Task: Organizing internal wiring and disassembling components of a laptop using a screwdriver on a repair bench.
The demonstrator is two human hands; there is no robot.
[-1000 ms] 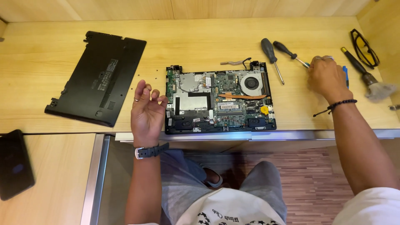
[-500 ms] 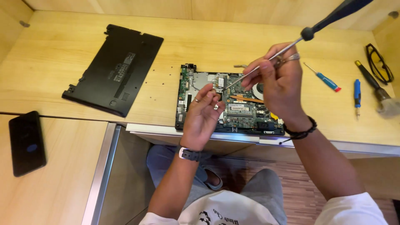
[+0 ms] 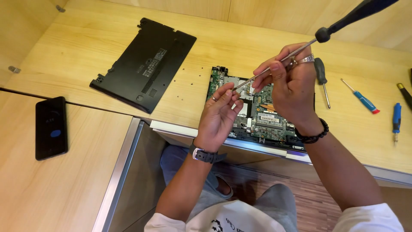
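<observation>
Black-handled screwdriver (image 3: 300, 45) in both hands; three screwdrivers beside.

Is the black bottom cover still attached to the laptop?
No: the black bottom cover lies on the desk, apart from the opened laptop.

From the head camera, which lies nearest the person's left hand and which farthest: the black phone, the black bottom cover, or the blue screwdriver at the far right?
Measured from the left hand:
1. Black bottom cover, up and to the left on the desk.
2. Black phone, far left on the lower surface.
3. Blue screwdriver, at the far right edge, beyond the right hand.
</observation>
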